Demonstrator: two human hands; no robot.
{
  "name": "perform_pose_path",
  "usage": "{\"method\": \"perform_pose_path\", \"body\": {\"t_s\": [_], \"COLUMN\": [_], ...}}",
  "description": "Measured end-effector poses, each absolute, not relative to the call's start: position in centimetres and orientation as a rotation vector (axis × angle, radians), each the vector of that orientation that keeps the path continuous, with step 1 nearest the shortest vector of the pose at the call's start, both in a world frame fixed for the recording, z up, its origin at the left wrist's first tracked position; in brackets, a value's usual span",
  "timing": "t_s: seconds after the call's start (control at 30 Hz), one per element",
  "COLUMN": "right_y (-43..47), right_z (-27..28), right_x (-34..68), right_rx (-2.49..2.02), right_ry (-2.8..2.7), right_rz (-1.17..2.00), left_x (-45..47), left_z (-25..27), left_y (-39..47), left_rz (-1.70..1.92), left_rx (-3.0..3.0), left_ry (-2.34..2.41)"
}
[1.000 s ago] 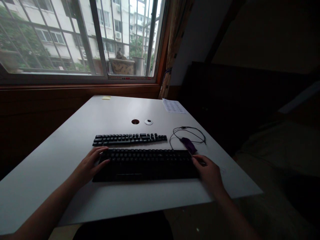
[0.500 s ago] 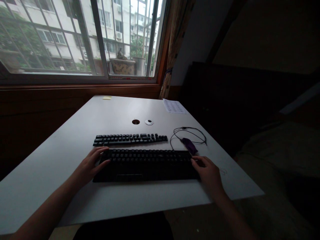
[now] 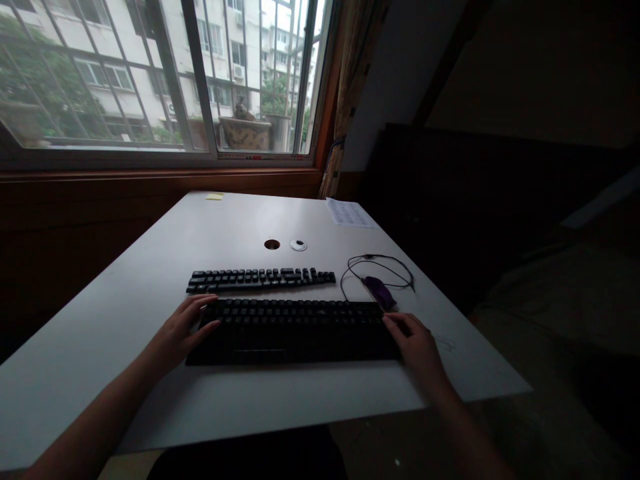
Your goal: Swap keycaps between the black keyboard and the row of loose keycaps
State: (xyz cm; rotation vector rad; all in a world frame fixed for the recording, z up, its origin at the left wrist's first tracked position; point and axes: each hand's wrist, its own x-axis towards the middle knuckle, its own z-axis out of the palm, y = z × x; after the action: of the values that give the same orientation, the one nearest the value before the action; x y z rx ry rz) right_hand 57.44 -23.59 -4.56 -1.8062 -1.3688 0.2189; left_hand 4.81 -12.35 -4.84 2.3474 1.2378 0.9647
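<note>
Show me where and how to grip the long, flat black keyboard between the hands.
Probably by its two short ends, one hand coming from each side: the keyboard lies flat, keys up, far longer than deep. The person's bare left hand rests at the left end; the bare right hand is at the right.

couldn't read any text tbh: markings on the keyboard (image 3: 295, 331) and the paper (image 3: 350, 213) at its one o'clock were too small.

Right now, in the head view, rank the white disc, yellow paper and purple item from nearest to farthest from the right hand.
1. Purple item: just ahead of the right hand, slightly left.
2. White disc: farther ahead and left, on the table.
3. Yellow paper: by the far edge, leftmost.
</note>
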Motion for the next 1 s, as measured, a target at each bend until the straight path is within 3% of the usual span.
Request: {"method": "perform_pose_path", "body": {"t_s": [0.8, 1.0], "right_y": [-24.1, -24.4], "right_z": [-4.9, -4.4], "right_x": [57.3, 56.6], "right_rx": [-1.838, -1.706], "right_ry": [-1.371, -1.567], "right_rz": [0.250, 0.001], "left_x": [4.7, 4.5], "left_z": [-4.9, -4.9], "left_y": [-12.3, -12.3], "left_rz": [0.959, 0.934], "left_rx": [2.373, 2.391], "left_ry": [1.243, 1.253]}}
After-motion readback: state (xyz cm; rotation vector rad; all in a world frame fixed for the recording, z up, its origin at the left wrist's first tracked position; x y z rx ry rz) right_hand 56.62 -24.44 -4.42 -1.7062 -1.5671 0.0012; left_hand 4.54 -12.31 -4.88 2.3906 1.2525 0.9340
